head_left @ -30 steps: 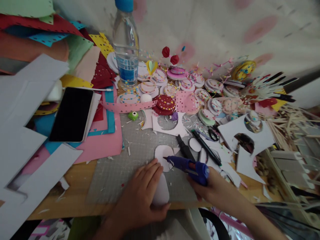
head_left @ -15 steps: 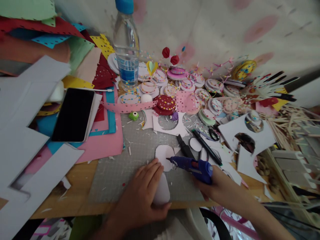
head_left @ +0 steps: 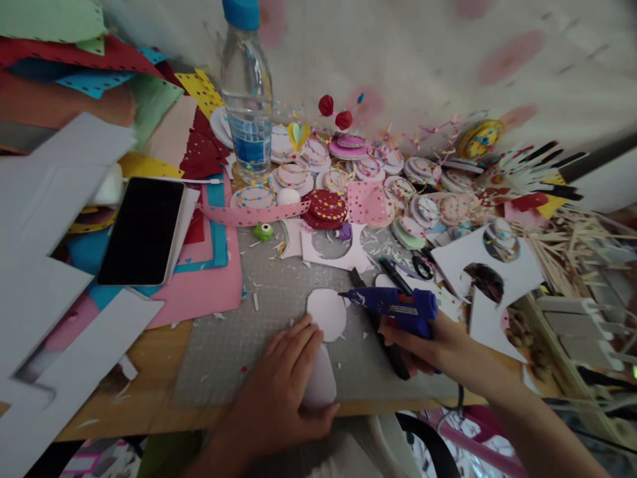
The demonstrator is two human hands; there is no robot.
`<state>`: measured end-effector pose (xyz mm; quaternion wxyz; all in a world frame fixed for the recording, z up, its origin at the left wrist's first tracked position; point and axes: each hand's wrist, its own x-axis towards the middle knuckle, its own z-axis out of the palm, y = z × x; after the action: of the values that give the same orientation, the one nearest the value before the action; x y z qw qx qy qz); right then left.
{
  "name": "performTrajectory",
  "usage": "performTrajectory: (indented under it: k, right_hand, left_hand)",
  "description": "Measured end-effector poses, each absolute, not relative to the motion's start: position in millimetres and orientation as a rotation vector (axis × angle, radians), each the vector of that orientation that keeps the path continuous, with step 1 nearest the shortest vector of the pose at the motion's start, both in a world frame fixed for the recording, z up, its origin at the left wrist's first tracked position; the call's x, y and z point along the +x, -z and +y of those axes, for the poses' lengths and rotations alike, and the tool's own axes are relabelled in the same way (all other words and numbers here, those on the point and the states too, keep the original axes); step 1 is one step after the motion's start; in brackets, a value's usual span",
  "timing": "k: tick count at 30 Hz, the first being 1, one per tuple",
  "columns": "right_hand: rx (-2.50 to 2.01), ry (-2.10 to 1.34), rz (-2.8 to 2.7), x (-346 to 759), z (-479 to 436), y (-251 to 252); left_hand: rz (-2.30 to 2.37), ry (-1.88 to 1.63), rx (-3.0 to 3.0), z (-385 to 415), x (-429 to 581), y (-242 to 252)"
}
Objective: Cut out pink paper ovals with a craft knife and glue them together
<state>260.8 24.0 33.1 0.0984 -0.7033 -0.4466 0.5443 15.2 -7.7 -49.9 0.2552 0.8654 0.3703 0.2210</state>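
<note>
My left hand (head_left: 281,388) lies on the grey cutting mat (head_left: 223,345), fingers stretched forward, thumb curled round a white paper piece (head_left: 321,385) near the table's front edge. Just beyond my fingertips lies a white paper circle (head_left: 327,312). My right hand (head_left: 428,345) is closed on a blue glue gun (head_left: 398,307), whose nozzle points left, just off the circle's right edge and a little above the mat.
A black phone (head_left: 142,229) lies on coloured paper at the left. A water bottle (head_left: 246,93) stands at the back. Behind the mat are several decorated paper discs (head_left: 368,169), white cut-out sheets (head_left: 485,262), a black marker (head_left: 393,269), and wooden sticks (head_left: 577,249) at the right.
My right hand has drawn the glue gun to the right and lifted it, its nozzle leaving the white circle. My left hand has stayed put.
</note>
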Motion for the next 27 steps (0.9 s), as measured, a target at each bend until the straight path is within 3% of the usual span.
performTrajectory:
  k: [27]
  right_hand:
    - [-2.189,-1.642,-1.518,270.5,32.8,-25.1]
  left_hand:
    - [1.015,-0.647,2.354,-5.4,16.7,48.9]
